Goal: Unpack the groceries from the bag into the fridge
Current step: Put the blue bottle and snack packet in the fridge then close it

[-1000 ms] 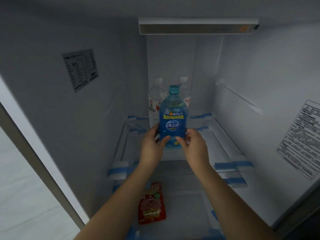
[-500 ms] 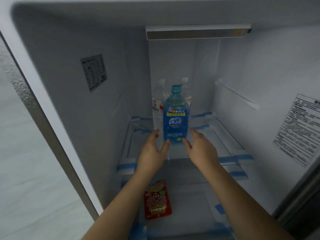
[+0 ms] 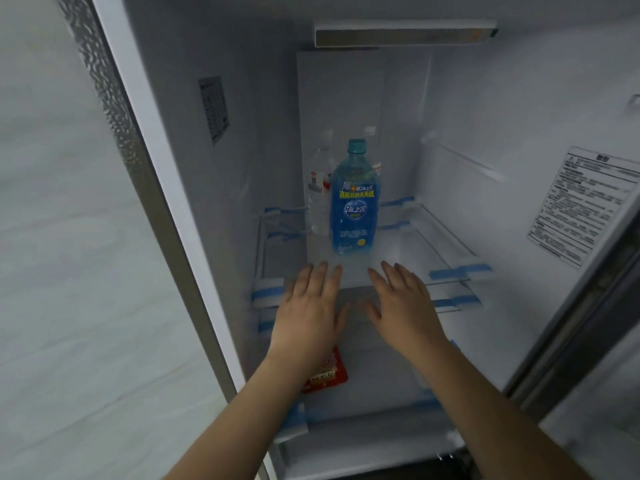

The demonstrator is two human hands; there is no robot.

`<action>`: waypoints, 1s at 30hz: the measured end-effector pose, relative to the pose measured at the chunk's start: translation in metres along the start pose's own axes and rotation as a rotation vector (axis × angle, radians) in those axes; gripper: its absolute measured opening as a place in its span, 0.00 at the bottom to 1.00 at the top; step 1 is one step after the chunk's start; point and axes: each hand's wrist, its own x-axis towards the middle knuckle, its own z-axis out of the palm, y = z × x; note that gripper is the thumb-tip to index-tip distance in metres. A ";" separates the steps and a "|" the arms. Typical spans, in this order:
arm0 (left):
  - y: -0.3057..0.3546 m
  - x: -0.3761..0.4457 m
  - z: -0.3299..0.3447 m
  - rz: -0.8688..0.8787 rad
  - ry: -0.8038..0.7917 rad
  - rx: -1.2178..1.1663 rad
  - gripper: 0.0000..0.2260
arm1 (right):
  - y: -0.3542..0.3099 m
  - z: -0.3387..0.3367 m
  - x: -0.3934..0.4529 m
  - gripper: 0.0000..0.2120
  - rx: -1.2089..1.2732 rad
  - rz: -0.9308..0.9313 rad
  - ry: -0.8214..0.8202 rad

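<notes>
A blue drink bottle [image 3: 353,202] with a teal cap stands upright on the glass fridge shelf [image 3: 415,251]. Both of my hands hover just in front of it with fingers straight, touching nothing. My left hand [image 3: 310,310] is below and left of the bottle, my right hand [image 3: 401,303] below and right. Two clear water bottles [image 3: 320,188] stand behind the blue one, partly hidden. A red snack packet [image 3: 327,374] lies on the lower shelf, partly covered by my left wrist.
The fridge's left wall [image 3: 242,168] carries a small label, the right wall a large printed sticker [image 3: 581,206]. Blue tape strips [image 3: 457,271] hold the shelf edges. A light bar [image 3: 401,34] sits at the top. The fridge frame [image 3: 138,168] stands at left.
Both hands let go of the blue bottle and drew back toward me; the bottle now stands alone on the shelf. The view has shifted right and back.
</notes>
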 end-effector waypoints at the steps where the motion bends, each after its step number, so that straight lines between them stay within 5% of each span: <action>1: 0.001 -0.006 0.001 0.019 -0.001 0.001 0.26 | -0.003 0.000 -0.009 0.29 -0.019 0.003 -0.007; 9: 0.026 -0.047 0.015 0.050 -0.162 -0.164 0.29 | 0.001 0.005 -0.083 0.31 -0.062 0.073 -0.064; 18: 0.079 -0.090 0.028 0.283 -0.199 -0.158 0.26 | 0.028 0.011 -0.175 0.30 -0.116 0.192 -0.146; 30: 0.225 -0.143 0.059 0.547 -0.291 -0.290 0.25 | 0.111 -0.015 -0.340 0.27 -0.141 0.509 -0.139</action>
